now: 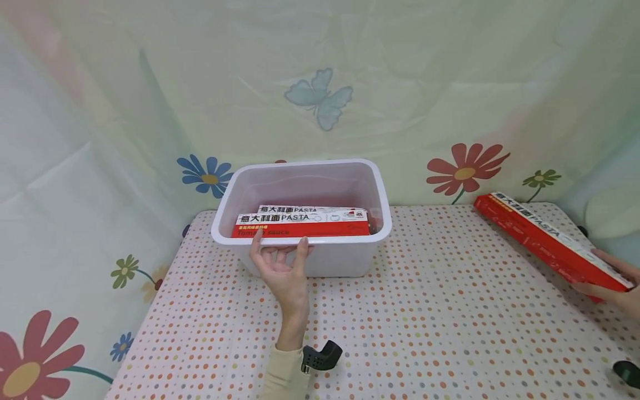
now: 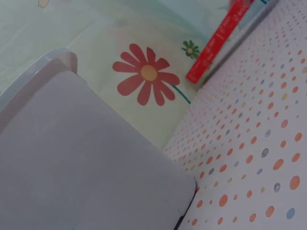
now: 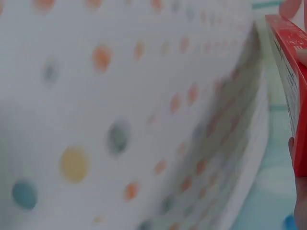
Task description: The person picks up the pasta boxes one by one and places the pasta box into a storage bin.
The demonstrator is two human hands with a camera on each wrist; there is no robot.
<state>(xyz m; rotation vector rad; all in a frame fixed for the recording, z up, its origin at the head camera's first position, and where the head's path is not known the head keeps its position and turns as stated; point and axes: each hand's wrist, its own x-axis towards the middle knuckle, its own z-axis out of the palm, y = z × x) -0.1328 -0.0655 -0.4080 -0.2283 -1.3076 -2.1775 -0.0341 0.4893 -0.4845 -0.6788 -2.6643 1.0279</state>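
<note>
A white plastic tub [image 1: 320, 258] stands near the back of the table, holding red-and-white pasta boxes [image 1: 300, 226] that lie one behind another. My left hand [image 1: 285, 278] grips the tub's front rim, fingertips and thumb over the edge. In the left wrist view the tub's wall [image 2: 91, 158] fills the lower left; the hand itself is out of that view. At the right of the table, my right hand [image 1: 620, 283] holds another long pasta box [image 1: 550, 244] by its near end, thumb and fingers on opposite sides. The right wrist view shows this box [image 3: 298, 91] at its right edge.
The table has a dotted cloth [image 1: 430, 311]. Behind it hangs a curtain [image 1: 400, 100] printed with flowers and a butterfly, close behind the tub. A black wrist-camera mount [image 1: 322, 355] sits at my left wrist, and another dark device [image 1: 627, 372] shows at the lower right.
</note>
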